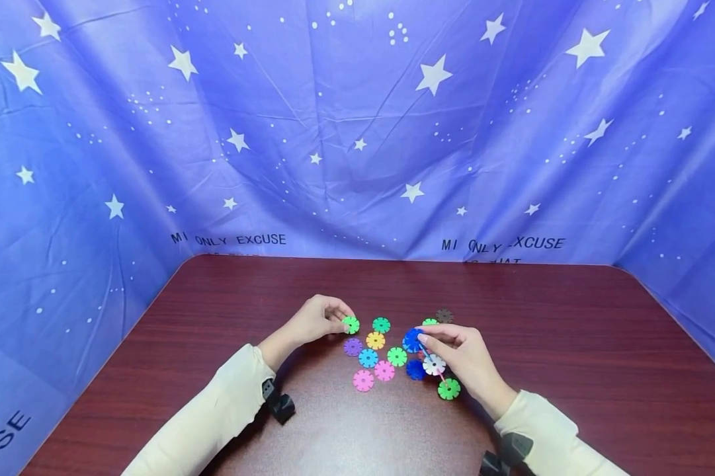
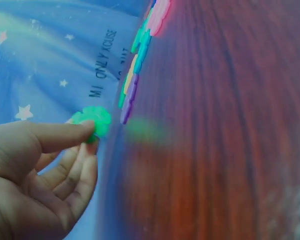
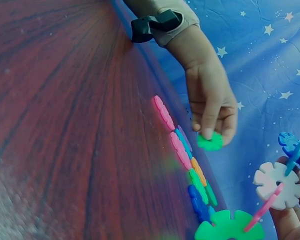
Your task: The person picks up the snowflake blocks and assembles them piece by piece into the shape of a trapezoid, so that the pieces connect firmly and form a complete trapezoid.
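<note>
My left hand (image 1: 317,322) pinches a green notched plastic disc (image 1: 351,324) between thumb and fingers, just above the table. In the left wrist view, the thumb lies flat against this green disc (image 2: 101,121). My right hand (image 1: 470,357) holds a chain of interlocked discs by its blue disc (image 1: 413,340). Down the chain come a light blue disc (image 3: 294,156) seen edge-on, a white disc (image 1: 434,365), a pink disc (image 3: 264,207) and a green disc (image 1: 449,389) at the lower end. The two hands are apart, with loose discs lying between them.
On the dark red wooden table (image 1: 345,436) lie several loose discs, among them purple (image 1: 352,347), orange (image 1: 376,340), light blue (image 1: 368,358), pink (image 1: 363,381) and dark blue (image 1: 415,370). A brown disc (image 1: 444,316) lies behind my right hand. A starry blue curtain (image 1: 333,132) surrounds the table.
</note>
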Available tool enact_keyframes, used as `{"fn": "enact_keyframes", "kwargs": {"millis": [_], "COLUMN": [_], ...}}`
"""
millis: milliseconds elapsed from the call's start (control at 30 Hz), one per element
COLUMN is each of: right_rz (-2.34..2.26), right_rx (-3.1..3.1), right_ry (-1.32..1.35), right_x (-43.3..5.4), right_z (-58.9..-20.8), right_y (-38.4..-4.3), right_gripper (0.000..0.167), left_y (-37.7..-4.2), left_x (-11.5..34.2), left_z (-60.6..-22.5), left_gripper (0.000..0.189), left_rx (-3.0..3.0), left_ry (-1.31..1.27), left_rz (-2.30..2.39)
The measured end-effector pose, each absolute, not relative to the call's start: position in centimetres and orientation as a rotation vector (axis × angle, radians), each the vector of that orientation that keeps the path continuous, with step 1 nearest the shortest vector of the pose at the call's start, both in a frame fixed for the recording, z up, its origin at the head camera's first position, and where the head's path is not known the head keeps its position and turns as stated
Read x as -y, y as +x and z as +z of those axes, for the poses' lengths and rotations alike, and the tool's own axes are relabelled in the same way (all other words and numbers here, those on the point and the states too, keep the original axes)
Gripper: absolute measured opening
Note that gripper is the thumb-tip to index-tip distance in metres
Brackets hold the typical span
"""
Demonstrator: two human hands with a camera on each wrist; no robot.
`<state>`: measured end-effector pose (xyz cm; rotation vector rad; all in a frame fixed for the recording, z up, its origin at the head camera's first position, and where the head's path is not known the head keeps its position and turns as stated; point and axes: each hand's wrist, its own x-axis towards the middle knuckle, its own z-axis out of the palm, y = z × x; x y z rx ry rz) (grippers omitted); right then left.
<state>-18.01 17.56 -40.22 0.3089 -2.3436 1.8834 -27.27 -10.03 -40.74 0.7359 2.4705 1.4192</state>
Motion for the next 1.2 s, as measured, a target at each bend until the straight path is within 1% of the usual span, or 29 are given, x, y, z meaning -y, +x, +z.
{"fn": "enact_keyframes", "kwargs": {"millis": [133, 300, 600, 867, 1200], "right_rz": [1.905, 1.908, 1.928, 1.965, 1.985], "right_rx": [2.339, 2.343, 2.346, 2.335, 2.329], "right_ry": [0.297, 0.272, 0.249, 0.220, 0.203], "right_x": [-17.6, -17.6, -17.5, -17.3, -17.3], "right_z": [-40.2, -40.2, -40.2, -40.3, -40.2], "right_y": [-18.0, -18.0, -18.1, -18.1, -18.0], "right_gripper": [0.025, 0.025, 0.024, 0.024, 0.026], "left_y": [-26.2, -24.6, -22.4, -21.5, -21.3], "left_x": [9.0, 7.3, 5.1, 4.2, 3.9], "left_z": [-39.8, -38.9, -38.5, -38.7, -38.5], "left_gripper": [0.011, 0.011, 0.009, 0.007, 0.007], "left_rx": [-2.495, -2.452, -2.418, -2.426, -2.574], "left_ry": [0.790, 0.836, 0.879, 0.892, 0.976], "left_rz": [1.469, 1.546, 1.712, 1.748, 1.676]}}
